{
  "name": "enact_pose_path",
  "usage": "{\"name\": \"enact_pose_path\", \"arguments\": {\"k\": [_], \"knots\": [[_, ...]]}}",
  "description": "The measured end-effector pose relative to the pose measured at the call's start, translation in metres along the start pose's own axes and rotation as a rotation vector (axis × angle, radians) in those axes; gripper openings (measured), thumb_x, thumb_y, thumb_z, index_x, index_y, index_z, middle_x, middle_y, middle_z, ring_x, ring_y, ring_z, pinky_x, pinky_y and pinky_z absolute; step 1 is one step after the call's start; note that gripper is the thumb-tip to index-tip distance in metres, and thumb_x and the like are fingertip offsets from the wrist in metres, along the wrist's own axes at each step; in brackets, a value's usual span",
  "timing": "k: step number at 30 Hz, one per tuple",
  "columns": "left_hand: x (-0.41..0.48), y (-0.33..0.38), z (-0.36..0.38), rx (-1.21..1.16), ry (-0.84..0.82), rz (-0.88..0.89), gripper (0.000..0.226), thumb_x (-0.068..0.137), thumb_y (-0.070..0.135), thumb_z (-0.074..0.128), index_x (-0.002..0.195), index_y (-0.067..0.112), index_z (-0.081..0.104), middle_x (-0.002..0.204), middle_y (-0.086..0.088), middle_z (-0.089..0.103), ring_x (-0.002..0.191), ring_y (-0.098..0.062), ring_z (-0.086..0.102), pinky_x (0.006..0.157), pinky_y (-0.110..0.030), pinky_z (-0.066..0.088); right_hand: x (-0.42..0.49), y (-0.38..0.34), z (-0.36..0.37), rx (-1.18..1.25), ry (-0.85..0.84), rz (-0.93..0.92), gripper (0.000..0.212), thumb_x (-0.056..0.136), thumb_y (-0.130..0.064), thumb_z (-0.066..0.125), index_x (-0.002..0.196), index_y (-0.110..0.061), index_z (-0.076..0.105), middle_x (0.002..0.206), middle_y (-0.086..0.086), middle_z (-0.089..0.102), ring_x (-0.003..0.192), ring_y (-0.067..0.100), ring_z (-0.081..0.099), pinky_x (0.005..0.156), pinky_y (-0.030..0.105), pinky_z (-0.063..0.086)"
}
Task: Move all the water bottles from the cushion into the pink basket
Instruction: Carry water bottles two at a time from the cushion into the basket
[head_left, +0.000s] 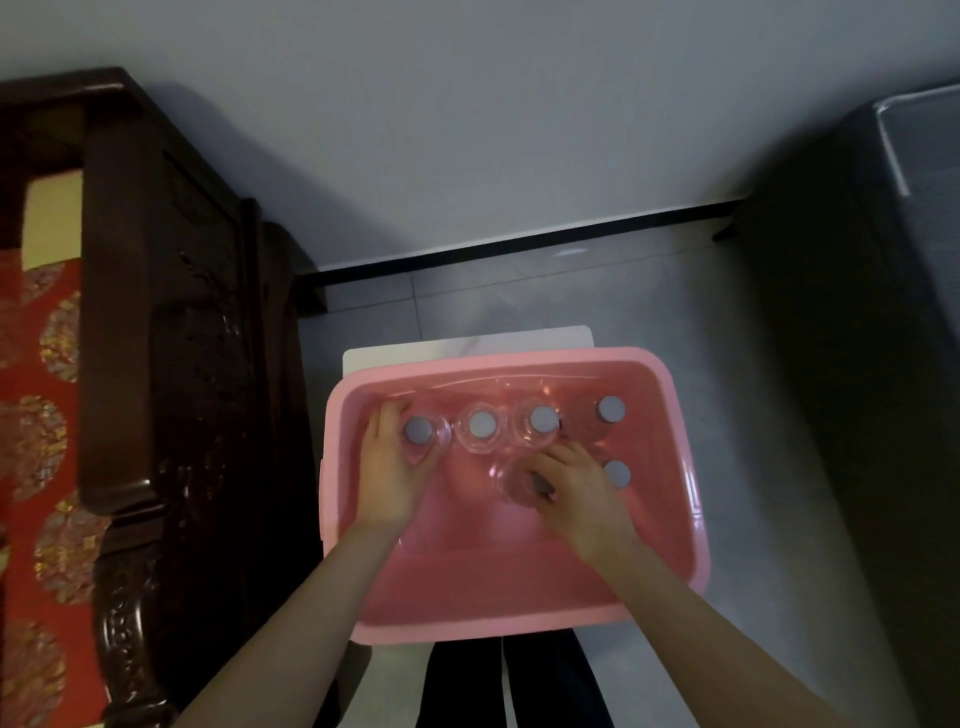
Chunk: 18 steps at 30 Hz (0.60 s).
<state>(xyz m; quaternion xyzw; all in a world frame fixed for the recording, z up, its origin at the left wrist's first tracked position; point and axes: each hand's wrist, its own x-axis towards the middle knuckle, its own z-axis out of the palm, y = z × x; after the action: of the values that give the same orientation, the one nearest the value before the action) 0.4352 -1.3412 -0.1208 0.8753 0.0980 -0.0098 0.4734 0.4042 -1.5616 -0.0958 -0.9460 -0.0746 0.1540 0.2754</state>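
Basket near half free w/ bottles crowding far wall.

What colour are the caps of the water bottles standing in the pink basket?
The bottle caps are grey; the head view shows them best.

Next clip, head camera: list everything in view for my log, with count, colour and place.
water bottles: six, clear with grey caps, inside the basket
pink basket: one, pink, on the floor in front of the person
white board: one, white, under the basket's far edge
wooden furniture: one, dark brown, left of the basket
cushion: one, red with round patterns, far left
cabinet: one, dark grey, right
left hand: grip on the leftmost bottle
right hand: grip on the front bottle
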Motion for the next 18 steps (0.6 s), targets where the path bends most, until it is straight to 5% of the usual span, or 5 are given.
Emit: {"name": "enact_pose_path", "arguments": {"k": [9, 14, 18], "knots": [[0.007, 0.011, -0.006, 0.143, -0.078, 0.138, 0.021, 0.077, 0.024, 0.070, 0.094, 0.017, 0.061, 0.094, 0.011, 0.059, 0.089, -0.013, 0.055, 0.076, -0.020, 0.039, -0.007, 0.004, -0.003, -0.145, -0.029, 0.024, 0.023, 0.079, -0.002, 0.062, 0.099, -0.013, 0.066, 0.103, -0.001, 0.060, 0.106, 0.021, 0.049, 0.063, 0.025, 0.033], [0.004, 0.022, -0.011, 0.217, -0.095, 0.137, 0.024, 0.077, 0.019, 0.076, 0.096, 0.012, 0.062, 0.098, 0.001, 0.063, 0.093, -0.015, 0.052, 0.079, -0.015, 0.032, 0.000, -0.008, -0.022, -0.076, -0.142, 0.042, 0.049, 0.077, -0.016, 0.065, 0.124, -0.019, 0.053, 0.123, -0.004, 0.051, 0.117, 0.020, 0.041, 0.079, 0.033, 0.047], [-0.005, 0.045, -0.028, 0.237, -0.086, 0.131, 0.032, 0.077, 0.017, 0.075, 0.105, 0.013, 0.061, 0.108, 0.001, 0.062, 0.105, -0.018, 0.052, 0.086, -0.014, 0.031, -0.011, -0.017, -0.060, -0.009, -0.013, 0.049, 0.039, 0.082, -0.034, 0.058, 0.118, -0.020, 0.057, 0.112, -0.002, 0.054, 0.107, 0.021, 0.048, 0.077, 0.038, 0.050]]}}
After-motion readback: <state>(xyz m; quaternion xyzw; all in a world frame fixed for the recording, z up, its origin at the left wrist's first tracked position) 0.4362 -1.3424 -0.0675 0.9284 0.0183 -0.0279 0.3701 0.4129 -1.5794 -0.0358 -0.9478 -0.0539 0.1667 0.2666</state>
